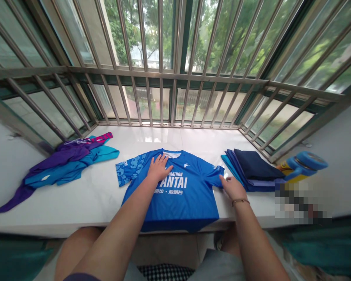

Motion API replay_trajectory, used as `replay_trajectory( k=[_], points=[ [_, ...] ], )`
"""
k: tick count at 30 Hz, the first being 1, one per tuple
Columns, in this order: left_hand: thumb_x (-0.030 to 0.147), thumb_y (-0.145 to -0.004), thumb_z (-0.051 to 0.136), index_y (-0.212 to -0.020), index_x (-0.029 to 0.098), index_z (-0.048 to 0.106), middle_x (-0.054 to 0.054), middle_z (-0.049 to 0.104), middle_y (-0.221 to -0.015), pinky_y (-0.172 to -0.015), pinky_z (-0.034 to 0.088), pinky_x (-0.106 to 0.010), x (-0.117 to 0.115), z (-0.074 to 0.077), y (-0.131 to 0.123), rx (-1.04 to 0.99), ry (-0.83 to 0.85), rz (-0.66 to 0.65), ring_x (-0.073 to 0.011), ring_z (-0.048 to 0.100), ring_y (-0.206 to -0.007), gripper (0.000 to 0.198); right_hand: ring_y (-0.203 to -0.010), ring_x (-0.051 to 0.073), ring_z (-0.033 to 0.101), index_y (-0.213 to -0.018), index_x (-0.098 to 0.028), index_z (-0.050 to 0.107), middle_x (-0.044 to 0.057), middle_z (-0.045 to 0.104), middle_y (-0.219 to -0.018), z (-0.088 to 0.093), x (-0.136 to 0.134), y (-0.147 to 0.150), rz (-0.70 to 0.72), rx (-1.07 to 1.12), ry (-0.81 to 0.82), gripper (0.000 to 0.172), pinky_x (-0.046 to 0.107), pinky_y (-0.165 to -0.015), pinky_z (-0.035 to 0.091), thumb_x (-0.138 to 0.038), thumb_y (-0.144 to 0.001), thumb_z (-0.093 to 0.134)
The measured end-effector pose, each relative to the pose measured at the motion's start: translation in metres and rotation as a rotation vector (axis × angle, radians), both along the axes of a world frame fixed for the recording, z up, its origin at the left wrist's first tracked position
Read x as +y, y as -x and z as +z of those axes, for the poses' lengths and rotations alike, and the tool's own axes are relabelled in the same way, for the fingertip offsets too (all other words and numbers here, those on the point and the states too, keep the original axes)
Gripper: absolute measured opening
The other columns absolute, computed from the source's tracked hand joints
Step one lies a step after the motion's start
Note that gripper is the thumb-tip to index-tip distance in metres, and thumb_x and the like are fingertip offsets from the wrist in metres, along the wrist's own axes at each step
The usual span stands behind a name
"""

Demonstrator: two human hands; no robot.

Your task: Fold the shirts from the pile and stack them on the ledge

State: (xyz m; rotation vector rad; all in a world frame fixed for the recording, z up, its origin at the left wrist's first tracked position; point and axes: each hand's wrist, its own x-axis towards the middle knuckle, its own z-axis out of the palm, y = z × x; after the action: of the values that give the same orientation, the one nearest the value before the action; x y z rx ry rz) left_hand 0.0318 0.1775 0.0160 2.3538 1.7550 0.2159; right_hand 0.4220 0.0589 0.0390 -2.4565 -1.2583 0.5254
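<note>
The blue shirt lay front side up across the middle of the white windowsill, its hem hanging over the front edge. The left hand rested palm down on it by the collar, fingers spread and gripping nothing, while the right hand was half curled at the right-end sleeve, though I couldn't tell whether it pinched the cloth. Heaped clothes lay toward the left end, a folded stack toward the right.
</note>
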Motion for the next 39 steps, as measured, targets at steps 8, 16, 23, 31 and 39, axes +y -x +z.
replay_trajectory(
  k=[8,16,23,31,39],
  points=[
    [0.07,-0.106,0.035,-0.171,0.032,0.039,-0.005,0.03,-0.182,-0.137,0.013,-0.062,-0.001,0.001,0.0,-0.008,-0.014,0.004,-0.033,0.022,-0.169,0.076,-0.092,0.03,0.076,-0.085,-0.018,0.076,0.018,0.079,-0.091,0.006,0.031,0.023,0.051,-0.138,-0.065,0.024,0.034,-0.077,0.049,-0.036,-0.096,0.065],
    [0.07,-0.106,0.036,-0.171,0.032,0.041,-0.005,0.03,-0.182,-0.137,0.014,-0.061,-0.001,-0.001,0.001,-0.011,-0.022,0.005,-0.0326,0.023,-0.169,0.075,-0.091,0.026,0.072,-0.116,-0.02,0.063,0.011,0.077,-0.102,0.038,0.027,0.066,0.187,-0.181,-0.36,0.028,0.03,-0.074,0.046,-0.044,-0.109,0.049],
    [0.07,-0.106,0.035,-0.171,0.031,0.04,-0.004,0.028,-0.182,-0.137,0.015,-0.063,-0.001,-0.001,0.001,-0.004,-0.031,0.004,-0.0332,0.023,-0.169,0.076,-0.109,0.026,0.072,-0.119,-0.023,0.068,0.011,0.077,-0.123,0.058,-0.023,0.132,0.969,-0.286,-0.3,0.02,0.035,-0.094,0.052,-0.035,-0.104,0.064],
    [0.067,-0.106,0.039,-0.17,0.03,0.042,-0.006,0.03,-0.182,-0.137,0.013,-0.064,-0.003,0.002,0.0,-0.038,-0.023,0.0,-0.0341,0.023,-0.169,0.074,-0.106,0.026,0.074,-0.112,-0.023,0.071,0.011,0.079,-0.113,0.043,-0.055,0.08,0.473,-0.248,-0.194,0.029,0.034,-0.091,0.051,-0.038,-0.109,0.047],
    [0.066,-0.106,0.039,-0.169,0.031,0.043,-0.006,0.031,-0.182,-0.137,0.014,-0.062,-0.005,0.005,0.0,-0.034,-0.017,0.008,-0.0336,0.023,-0.169,0.072,-0.104,0.026,0.069,-0.113,-0.02,0.07,0.011,0.074,-0.11,0.021,-0.053,0.104,0.513,-0.318,-0.222,0.025,0.033,-0.091,0.049,-0.043,-0.107,0.062]
  ],
)
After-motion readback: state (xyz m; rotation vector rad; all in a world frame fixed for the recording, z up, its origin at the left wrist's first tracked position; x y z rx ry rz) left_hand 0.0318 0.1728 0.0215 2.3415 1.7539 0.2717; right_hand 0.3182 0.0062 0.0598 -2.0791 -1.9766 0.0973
